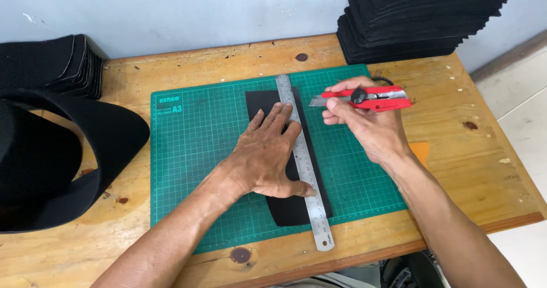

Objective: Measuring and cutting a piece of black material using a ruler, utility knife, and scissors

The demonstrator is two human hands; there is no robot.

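The left hand (268, 157) lies flat, palm down, fingers (273, 120) spread and pointing far. The right hand (362, 120) is curled closed, forearm angling in from the near right.

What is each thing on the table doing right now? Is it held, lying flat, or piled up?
left hand: flat, pressing the steel ruler and black strip.
right hand: gripping the red knife.
red knife: held, blade out near the ruler's top end.
steel ruler: lying flat along the strip.
black strip: flat on the mat.
green cutting mat: flat on the wooden table.
black stack: piled at the back.
black roll: curled, left side.
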